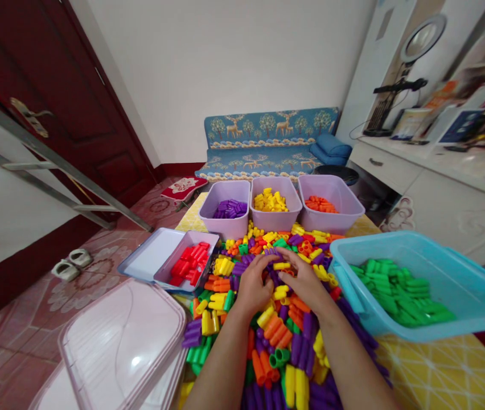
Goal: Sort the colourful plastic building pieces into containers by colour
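Loose plastic tube-shaped toy pieces (274, 330) in purple, yellow, orange, green and red cover the middle of the table, some in joined rows. Over the far half of this pile, my left hand (256, 285) is curled, with purple tube pieces (270, 251) at its fingertips. My right hand (304, 280) faces it from the right, fingers bent and their tips on the same purple pieces. Part of what lies between the palms is hidden by the fingers.
Behind the pile stand lilac bins with purple (224, 225), yellow (275, 219) and orange pieces (332, 222). A smaller tray (162, 273) holds red pieces at left, above stacked lids (127, 336). A blue tub (473, 302) of green pieces stands at right.
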Demonstrator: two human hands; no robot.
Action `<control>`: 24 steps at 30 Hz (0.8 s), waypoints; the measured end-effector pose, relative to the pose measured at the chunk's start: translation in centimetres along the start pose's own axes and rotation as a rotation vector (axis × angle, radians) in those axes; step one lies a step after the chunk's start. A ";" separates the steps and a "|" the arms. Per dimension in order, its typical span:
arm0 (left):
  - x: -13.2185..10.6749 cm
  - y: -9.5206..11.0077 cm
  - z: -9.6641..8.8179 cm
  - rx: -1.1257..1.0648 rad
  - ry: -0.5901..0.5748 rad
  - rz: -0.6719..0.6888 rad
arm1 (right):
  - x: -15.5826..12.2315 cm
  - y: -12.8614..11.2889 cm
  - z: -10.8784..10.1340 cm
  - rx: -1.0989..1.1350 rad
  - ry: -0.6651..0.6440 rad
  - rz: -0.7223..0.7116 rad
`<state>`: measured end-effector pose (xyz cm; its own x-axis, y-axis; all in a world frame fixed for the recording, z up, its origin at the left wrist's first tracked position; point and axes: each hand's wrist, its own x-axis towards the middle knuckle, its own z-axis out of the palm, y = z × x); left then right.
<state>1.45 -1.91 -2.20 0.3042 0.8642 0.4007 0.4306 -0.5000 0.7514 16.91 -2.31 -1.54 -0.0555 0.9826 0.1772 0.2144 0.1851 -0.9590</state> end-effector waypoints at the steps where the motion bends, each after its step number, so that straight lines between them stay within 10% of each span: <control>1: 0.0 0.0 0.1 -0.051 0.021 0.015 | 0.0 -0.1 0.1 0.034 0.011 -0.002; 24: -0.3 0.6 -0.3 -0.283 0.263 -0.142 | -0.3 -1.5 -0.5 -0.028 0.147 0.063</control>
<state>1.29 -2.48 -1.73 0.0152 0.9266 0.3758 0.1908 -0.3717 0.9086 17.06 -2.84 -0.06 0.1018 0.9835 0.1493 0.2403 0.1214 -0.9631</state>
